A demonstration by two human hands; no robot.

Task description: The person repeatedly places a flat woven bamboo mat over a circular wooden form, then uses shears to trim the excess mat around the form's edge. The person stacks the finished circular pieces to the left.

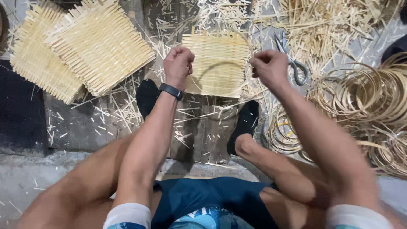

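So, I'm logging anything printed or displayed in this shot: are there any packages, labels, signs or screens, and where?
No packages, labels or signs are in view.
Closest to a screen: a black wristband on the left hand, a narrow dark band; no display shows.

head camera looks steeply down, close over the lap.

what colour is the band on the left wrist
Black, a plain dark wristband, clearest in the head view.
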